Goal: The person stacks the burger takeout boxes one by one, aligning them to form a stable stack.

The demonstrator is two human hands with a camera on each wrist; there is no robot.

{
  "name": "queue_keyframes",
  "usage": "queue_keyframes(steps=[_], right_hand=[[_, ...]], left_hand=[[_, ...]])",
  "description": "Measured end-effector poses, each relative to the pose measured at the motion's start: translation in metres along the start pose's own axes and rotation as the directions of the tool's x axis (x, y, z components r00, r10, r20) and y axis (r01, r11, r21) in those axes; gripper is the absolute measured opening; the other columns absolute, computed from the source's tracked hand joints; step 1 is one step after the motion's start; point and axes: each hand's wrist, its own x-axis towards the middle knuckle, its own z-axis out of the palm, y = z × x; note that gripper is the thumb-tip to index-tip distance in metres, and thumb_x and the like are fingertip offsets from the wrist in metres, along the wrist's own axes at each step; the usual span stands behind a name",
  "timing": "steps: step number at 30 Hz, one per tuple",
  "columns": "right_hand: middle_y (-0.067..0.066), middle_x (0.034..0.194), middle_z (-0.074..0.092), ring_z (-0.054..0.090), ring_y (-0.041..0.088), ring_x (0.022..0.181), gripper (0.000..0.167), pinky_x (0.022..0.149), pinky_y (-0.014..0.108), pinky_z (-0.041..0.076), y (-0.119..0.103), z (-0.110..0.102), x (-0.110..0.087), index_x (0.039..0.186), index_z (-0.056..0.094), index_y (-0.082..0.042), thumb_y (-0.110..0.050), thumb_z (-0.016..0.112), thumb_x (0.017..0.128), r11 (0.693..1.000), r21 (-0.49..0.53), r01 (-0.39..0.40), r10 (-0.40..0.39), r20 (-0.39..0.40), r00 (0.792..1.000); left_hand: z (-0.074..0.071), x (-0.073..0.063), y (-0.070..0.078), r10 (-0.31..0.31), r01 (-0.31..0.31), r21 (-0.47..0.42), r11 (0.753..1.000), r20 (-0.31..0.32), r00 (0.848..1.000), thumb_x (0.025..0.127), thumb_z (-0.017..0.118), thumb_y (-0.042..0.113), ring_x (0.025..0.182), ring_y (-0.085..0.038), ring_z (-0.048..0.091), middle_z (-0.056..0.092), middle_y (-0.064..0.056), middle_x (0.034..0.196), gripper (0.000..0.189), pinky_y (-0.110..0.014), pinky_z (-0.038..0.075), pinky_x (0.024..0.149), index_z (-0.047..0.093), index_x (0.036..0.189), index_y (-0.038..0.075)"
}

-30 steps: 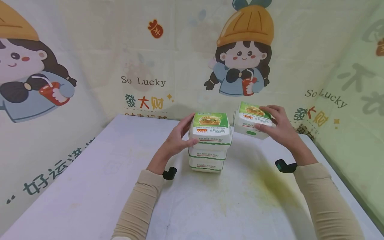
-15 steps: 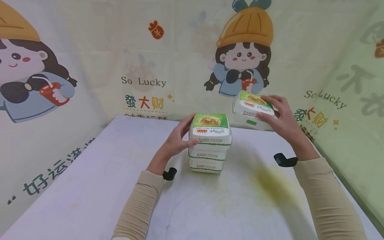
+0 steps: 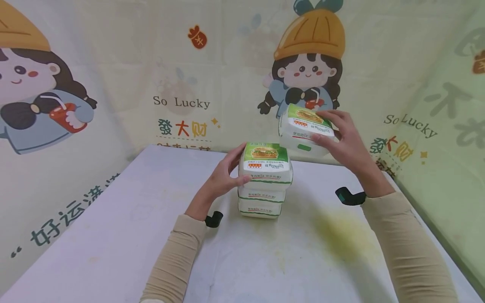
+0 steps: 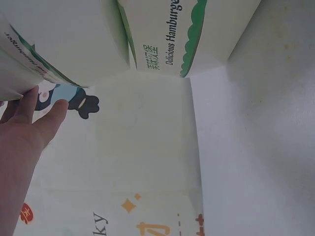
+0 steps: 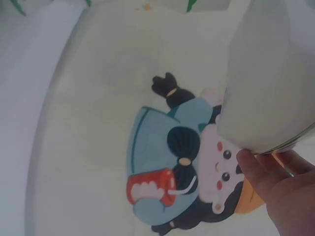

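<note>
On the table stand stacked white paper hamburger boxes, the top one (image 3: 265, 166) with a burger picture on a green lid. My left hand (image 3: 222, 179) grips that top box at its left side, thumb on the front. Beneath it sits the lower hamburger box (image 3: 260, 207), whose printed side also shows in the left wrist view. Up to the right, my right hand (image 3: 346, 145) holds another hamburger box (image 3: 303, 130) by its right side, thumb in front. This box is in the air, slightly tilted, just above and right of the stack. In the right wrist view its pale underside (image 5: 270, 73) shows.
The white table (image 3: 151, 235) has a yellowish stain (image 3: 339, 235) to the right of the stack. Behind it hangs a cream cloth (image 3: 235, 75) printed with cartoon figures and lettering, which also covers both sides.
My right hand has raised its hamburger box, then brought it left toward the stack's top. My left hand has stayed on the top box of the stack.
</note>
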Motion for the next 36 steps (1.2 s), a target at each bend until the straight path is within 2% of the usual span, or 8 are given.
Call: queue_keyframes(steps=[3,6,8,12,16,20,28,36], right_hand=[[0.003,0.153,0.031,0.034,0.024,0.135,0.062,0.098,0.015,0.044,-0.009,0.004,0.001,0.147,0.048,-0.024,-0.03,0.071,0.09,0.999,0.001,0.041,-0.041,0.011,0.999],[0.004,0.152,0.032,0.033,0.024,0.136,0.062,0.108,0.033,0.046,-0.017,0.007,0.001,0.147,0.048,-0.022,-0.028,0.072,0.09,0.997,0.004,0.078,-0.079,0.022,0.997],[0.004,0.153,0.032,0.032,0.024,0.137,0.063,0.11,0.044,0.045,-0.022,0.01,0.001,0.146,0.049,-0.021,-0.028,0.073,0.089,0.995,0.008,0.098,-0.098,0.025,0.995],[0.004,0.153,0.032,0.03,0.023,0.139,0.062,0.111,0.056,0.042,-0.028,0.015,0.001,0.144,0.051,-0.019,-0.027,0.074,0.087,0.991,0.027,0.133,-0.134,0.036,0.99],[0.006,0.152,0.033,0.029,0.023,0.139,0.06,0.111,0.059,0.04,-0.033,0.019,0.002,0.143,0.052,-0.017,-0.024,0.074,0.087,0.987,0.045,0.156,-0.159,0.06,0.985],[0.006,0.15,0.034,0.029,0.022,0.139,0.059,0.111,0.059,0.04,-0.039,0.022,0.002,0.141,0.053,-0.016,-0.024,0.075,0.087,0.984,0.043,0.172,-0.175,0.077,0.982],[0.002,0.146,0.037,0.03,0.02,0.137,0.059,0.11,0.056,0.042,-0.049,0.028,-0.001,0.139,0.054,-0.02,-0.03,0.077,0.085,0.982,0.031,0.188,-0.19,0.107,0.976],[0.001,0.149,0.034,0.033,0.026,0.137,0.059,0.105,0.053,0.048,-0.053,0.034,-0.002,0.138,0.053,-0.024,-0.036,0.076,0.085,0.987,0.009,0.163,-0.162,0.158,0.974]], left_hand=[[0.0,0.0,0.0,0.001,-0.001,-0.006,1.0,0.003,1.0,0.083,0.073,0.025,0.15,-0.015,0.028,0.029,0.003,0.162,0.09,-0.045,0.02,0.125,0.024,0.158,0.021],[-0.001,0.001,0.0,0.006,-0.006,-0.007,1.0,0.007,1.0,0.082,0.074,0.025,0.15,-0.016,0.028,0.029,0.002,0.162,0.091,-0.046,0.02,0.125,0.024,0.158,0.021],[-0.001,0.001,0.0,0.006,-0.006,-0.004,1.0,0.008,1.0,0.082,0.074,0.027,0.15,-0.016,0.028,0.028,0.002,0.162,0.092,-0.046,0.02,0.125,0.023,0.158,0.021],[0.0,0.0,0.002,0.009,-0.009,0.0,1.0,0.006,1.0,0.081,0.076,0.034,0.15,-0.016,0.029,0.029,0.003,0.161,0.094,-0.047,0.021,0.124,0.023,0.158,0.022],[0.0,0.0,0.001,0.012,-0.012,0.0,1.0,0.009,1.0,0.082,0.075,0.032,0.149,-0.016,0.03,0.03,0.003,0.16,0.093,-0.048,0.022,0.124,0.024,0.158,0.022],[0.0,0.0,0.002,0.017,-0.017,0.001,1.0,0.014,1.0,0.083,0.073,0.021,0.149,-0.017,0.031,0.031,0.003,0.16,0.089,-0.047,0.022,0.124,0.024,0.158,0.023],[0.001,0.0,0.008,-0.032,0.032,0.0,0.999,0.008,0.999,0.082,0.07,0.008,0.15,-0.022,0.029,0.032,-0.003,0.16,0.092,-0.05,0.019,0.124,0.02,0.159,0.017],[0.001,0.001,0.006,-0.021,0.021,0.004,1.0,0.018,1.0,0.083,0.071,0.01,0.151,-0.02,0.026,0.027,-0.001,0.162,0.092,-0.046,0.021,0.124,0.02,0.159,0.018]])
